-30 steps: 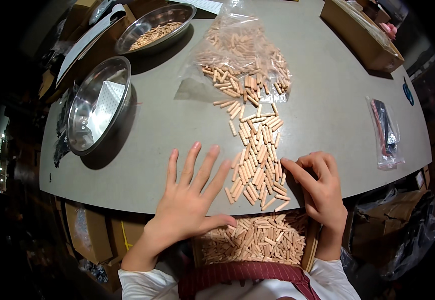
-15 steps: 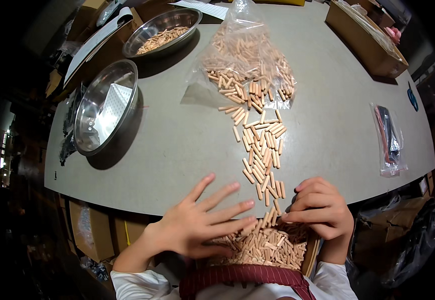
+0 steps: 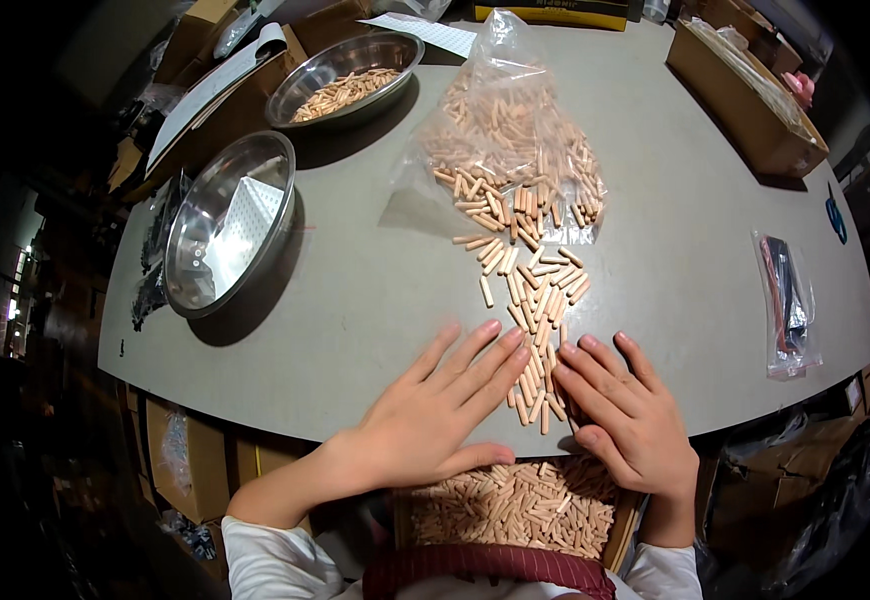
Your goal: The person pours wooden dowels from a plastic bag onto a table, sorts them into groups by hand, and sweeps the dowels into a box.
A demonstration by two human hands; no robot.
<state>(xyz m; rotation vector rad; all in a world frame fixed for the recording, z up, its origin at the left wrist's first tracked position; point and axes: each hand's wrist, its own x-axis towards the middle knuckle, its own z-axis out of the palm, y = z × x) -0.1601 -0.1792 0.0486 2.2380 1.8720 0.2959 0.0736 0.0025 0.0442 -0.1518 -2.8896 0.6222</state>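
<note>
Left grip (image 3: 423,420) and right grip (image 3: 639,428) both spread, palms down, fingers angled inward, flanking loose wooden dowels (image 3: 545,416).

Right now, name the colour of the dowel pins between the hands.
The dowel pins are pale tan, clearest in the head view.

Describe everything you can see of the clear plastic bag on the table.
The clear plastic bag is thin, wrinkled and shiny. It lies on the grey table, its far end rising to a narrow, crumpled peak and its near end spread wider. Many short, pale, wooden-looking dowels show in it, and loose dowels trail from its near edge. Neither the left hand nor the right hand touches it.
</note>
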